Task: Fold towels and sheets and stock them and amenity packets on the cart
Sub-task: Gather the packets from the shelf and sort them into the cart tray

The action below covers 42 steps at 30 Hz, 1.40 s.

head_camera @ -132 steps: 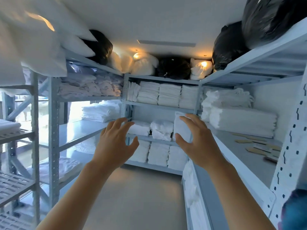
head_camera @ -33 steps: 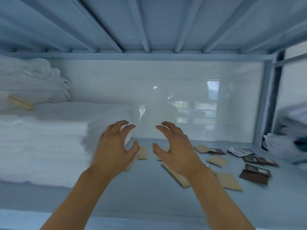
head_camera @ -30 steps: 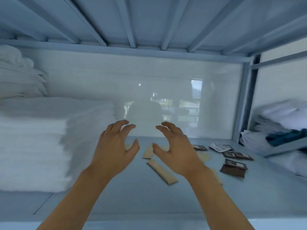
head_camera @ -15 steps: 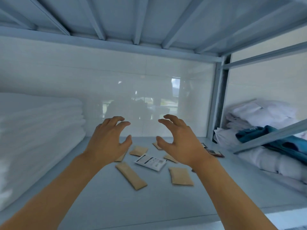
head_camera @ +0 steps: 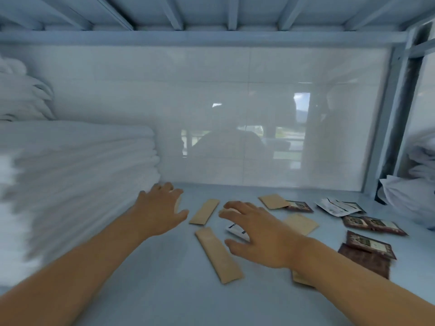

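Several amenity packets lie scattered on a grey shelf (head_camera: 164,290): long tan ones (head_camera: 217,254), a second tan strip (head_camera: 204,211), a white packet (head_camera: 236,229) and dark brown ones (head_camera: 374,224). My right hand (head_camera: 256,234) hovers with spread fingers over the white packet, partly hiding it. My left hand (head_camera: 160,208) reaches forward, fingers spread, beside a tall stack of folded white towels (head_camera: 70,172). Neither hand holds anything.
The upper shelf's underside (head_camera: 211,36) is close overhead. A white tiled wall (head_camera: 235,114) closes the back. A shelf upright (head_camera: 386,128) stands on the right, with crumpled white linen (head_camera: 404,191) beyond it.
Both hands have dropped and reached forward toward the packets, fingers spreading. The view has swung back left, bringing the towel stack closer and more brown packets into sight.
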### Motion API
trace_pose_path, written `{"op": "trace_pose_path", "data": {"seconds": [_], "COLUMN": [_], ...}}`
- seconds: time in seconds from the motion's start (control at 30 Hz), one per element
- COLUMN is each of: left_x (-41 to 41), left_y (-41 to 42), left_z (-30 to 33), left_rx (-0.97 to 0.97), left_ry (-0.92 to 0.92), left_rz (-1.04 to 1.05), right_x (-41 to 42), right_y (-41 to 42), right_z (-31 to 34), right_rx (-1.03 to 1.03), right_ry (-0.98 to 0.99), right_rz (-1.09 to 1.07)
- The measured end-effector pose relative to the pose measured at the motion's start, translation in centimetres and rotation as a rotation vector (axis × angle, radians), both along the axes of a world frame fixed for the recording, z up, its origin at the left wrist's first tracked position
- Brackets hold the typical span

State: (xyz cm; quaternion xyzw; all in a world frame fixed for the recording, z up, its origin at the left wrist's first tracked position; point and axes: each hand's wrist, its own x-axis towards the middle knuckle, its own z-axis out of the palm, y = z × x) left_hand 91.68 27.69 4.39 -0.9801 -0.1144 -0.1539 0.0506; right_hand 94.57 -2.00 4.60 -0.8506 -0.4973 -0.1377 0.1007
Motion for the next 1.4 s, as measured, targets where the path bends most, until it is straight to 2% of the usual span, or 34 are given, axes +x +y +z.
{"op": "trace_pose_path", "data": {"seconds": [0.1, 0.27, 0.47, 0.63, 0.8, 0.97, 1.23, 1.4], "left_x": [0.7, 0.9, 0.3, -0.4, -1.5, -2.3, -1.8, -1.8], "left_y": [0.3, 1.2, -0.3, -2.5, -3.3, -2.7, -2.1, -0.8], "left_z": [-1.3, -1.6, -1.5, -1.2, -0.4, 1.1, 1.1, 1.6], "left_rx": [-0.030, -0.090, -0.131, -0.266, -0.295, -0.407, -0.304, -0.311], "left_ry": [0.184, 0.319, 0.332, 0.336, 0.341, 0.307, 0.329, 0.336], "left_rz": [0.155, 0.207, 0.090, -0.138, -0.281, -0.267, -0.167, -0.110], "right_x": [0.0, -0.6, -1.3, -1.4, -1.7, -1.8, -1.3, -0.5], "right_y": [-0.3, -0.3, 0.5, 0.1, -0.1, 0.0, 3.2, 7.0], "right_z": [-1.2, -2.1, -2.7, -2.4, -2.0, -2.3, -4.2, -3.7], "right_rx": [-0.053, -0.060, -0.092, -0.077, -0.075, -0.063, 0.002, -0.060], "right_ry": [-0.034, 0.144, 0.233, 0.256, 0.265, 0.281, 0.221, 0.184], "right_rz": [0.057, 0.147, 0.196, 0.141, 0.125, 0.125, 0.109, 0.094]}}
